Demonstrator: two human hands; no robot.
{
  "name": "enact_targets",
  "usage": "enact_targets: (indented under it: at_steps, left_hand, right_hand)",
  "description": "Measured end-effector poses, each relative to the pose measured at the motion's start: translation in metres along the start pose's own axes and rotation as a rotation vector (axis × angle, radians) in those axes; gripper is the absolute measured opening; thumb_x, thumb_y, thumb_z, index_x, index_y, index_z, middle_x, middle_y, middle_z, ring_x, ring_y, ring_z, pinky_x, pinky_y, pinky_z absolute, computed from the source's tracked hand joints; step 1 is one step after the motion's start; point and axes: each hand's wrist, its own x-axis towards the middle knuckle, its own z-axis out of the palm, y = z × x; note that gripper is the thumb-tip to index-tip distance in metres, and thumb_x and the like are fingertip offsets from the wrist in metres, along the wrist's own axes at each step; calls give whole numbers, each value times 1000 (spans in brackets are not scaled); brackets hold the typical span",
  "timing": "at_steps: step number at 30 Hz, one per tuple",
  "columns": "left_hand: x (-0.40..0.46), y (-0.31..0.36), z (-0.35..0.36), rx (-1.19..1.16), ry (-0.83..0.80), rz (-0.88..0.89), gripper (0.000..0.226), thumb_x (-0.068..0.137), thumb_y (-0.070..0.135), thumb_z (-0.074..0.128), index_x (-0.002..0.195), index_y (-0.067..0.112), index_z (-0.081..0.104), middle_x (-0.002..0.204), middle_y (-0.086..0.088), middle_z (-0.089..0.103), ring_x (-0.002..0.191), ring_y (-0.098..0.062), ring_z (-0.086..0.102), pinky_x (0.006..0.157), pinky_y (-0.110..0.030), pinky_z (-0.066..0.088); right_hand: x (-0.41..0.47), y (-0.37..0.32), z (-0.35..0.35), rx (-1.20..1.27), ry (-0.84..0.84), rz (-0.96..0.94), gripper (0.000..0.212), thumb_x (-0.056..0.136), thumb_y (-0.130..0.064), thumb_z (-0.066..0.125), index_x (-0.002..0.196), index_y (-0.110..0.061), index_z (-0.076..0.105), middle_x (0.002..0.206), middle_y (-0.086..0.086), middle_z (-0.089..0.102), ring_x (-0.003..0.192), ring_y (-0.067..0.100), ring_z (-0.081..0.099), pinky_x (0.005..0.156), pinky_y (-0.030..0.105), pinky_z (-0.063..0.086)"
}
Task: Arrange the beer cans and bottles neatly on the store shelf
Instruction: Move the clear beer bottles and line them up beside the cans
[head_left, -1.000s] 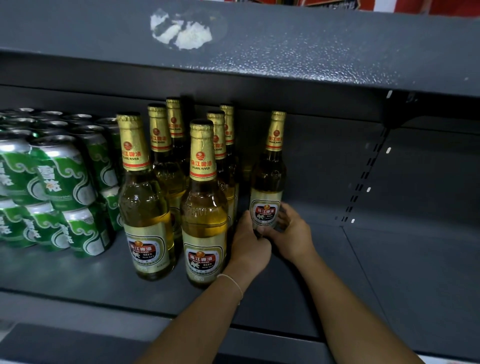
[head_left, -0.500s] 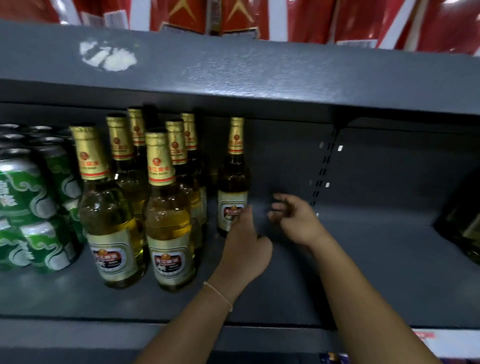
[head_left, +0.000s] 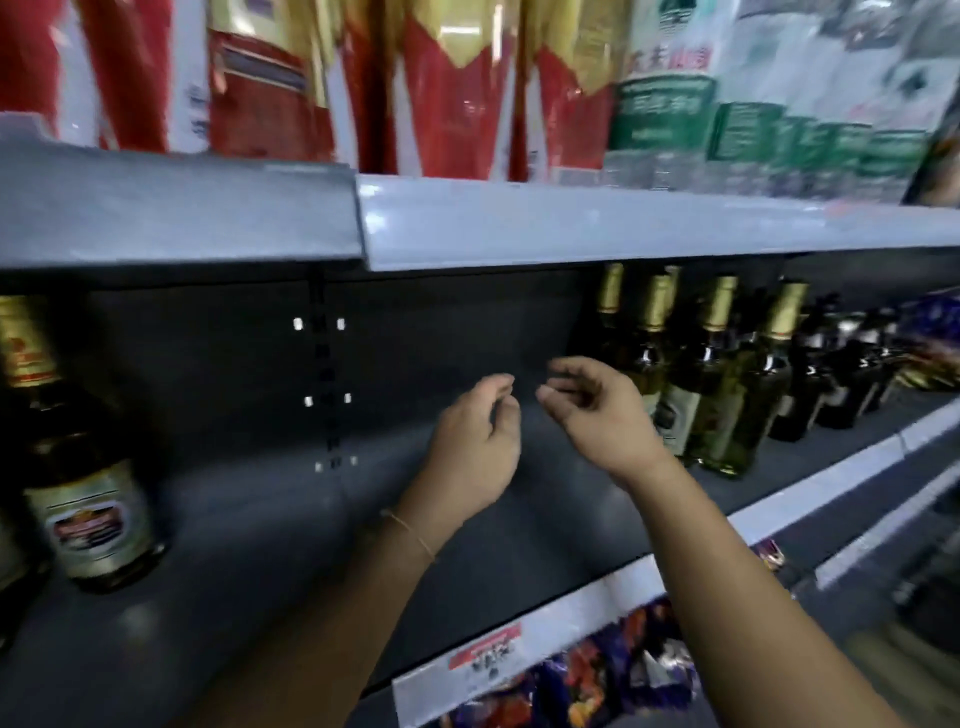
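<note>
- Hovering mid-frame over grey shelf (head_left: 260, 545): left hand (head_left: 475, 452), right hand (head_left: 602, 415), fingers loosely curled, grasping nothing.
- Standing at left edge: beer bottle (head_left: 78, 467).
- Standing right of centre: dark bottles (head_left: 727, 384).

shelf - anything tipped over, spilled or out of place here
Nothing stands out. The beer bottle at left and the dark bottles at right stand upright on the shelf; both hands hold nothing.

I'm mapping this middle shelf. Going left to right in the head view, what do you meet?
Beer bottle → left hand → right hand → green-tinted bottles with gold caps → dark bottles.
</note>
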Motion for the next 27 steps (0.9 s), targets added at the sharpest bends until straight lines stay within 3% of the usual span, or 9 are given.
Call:
enact_targets:
  at_steps: [4,11,17,22,27]
  left_hand:
    - [23,19,51,1,-58,55,35,97,15,46,131,11,54,131,-8,58,121,-20,54,106,-32,40]
    - [50,31,102,61,-155,4,40,99,14,40,138,13,47,139,-8,51,128,-20,47,109,-34,37]
    - [62,23,115,107,-167,-55,41,99,15,38,139,15,45,141,-7,49,129,-18,45,109,-33,37]
    - [63,15,113,104,-177,-95,41,100,17,38,140,17,43,142,-5,47,130,-16,44,110,-31,36]
    - [57,10,107,110,-172,-110,40,100,19,39,140,18,44,141,-5,48,128,-16,46,109,-34,38]
  right_hand:
    - [17,28,-49,-37,227,45,37,89,-18,71,123,-8,62,105,5,68,85,7,63,91,31,55]
    - [55,75,-82,-237,277,130,78,77,-47,73,140,-12,45,132,10,58,119,27,58,102,45,49]
    - [83,98,-75,-266,311,160,88,71,-56,75,140,-11,43,134,13,55,120,30,57,100,45,51]
    - [93,108,-66,-290,316,167,83,79,-40,79,143,-8,38,136,15,53,127,32,51,102,37,41]
    - [87,114,-62,-199,390,104,81,74,-33,85,141,-11,45,127,14,61,119,28,57,100,27,40]
